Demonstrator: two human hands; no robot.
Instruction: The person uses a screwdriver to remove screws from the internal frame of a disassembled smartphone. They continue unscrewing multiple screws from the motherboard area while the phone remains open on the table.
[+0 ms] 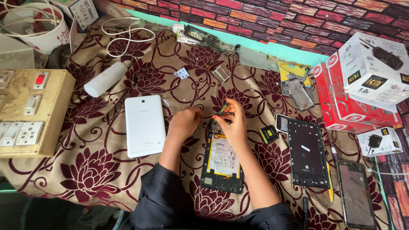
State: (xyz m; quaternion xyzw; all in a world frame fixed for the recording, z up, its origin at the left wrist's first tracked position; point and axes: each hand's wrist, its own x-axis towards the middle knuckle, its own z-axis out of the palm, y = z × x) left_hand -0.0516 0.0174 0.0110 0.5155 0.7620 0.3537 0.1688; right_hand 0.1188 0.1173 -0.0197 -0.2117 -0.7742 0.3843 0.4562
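Note:
An opened tablet point(222, 164) with its silver battery showing lies face down on the flowered cloth in front of me. My right hand point(233, 123) hovers over its top end and pinches a small green circuit part point(223, 108) between the fingertips. My left hand point(185, 120) is just left of it, fingers curled, its fingertips close to the same part; whether it touches it I cannot tell. A white tablet back cover point(145, 125) lies to the left of my left forearm.
A black tablet frame point(306, 153) and a dark phone point(356, 194) lie at the right, beside red and white charger boxes point(362, 85). A white bottle point(106, 78), a cable point(123, 36) and a switch board point(30, 113) sit at the left. Small parts lie at the back.

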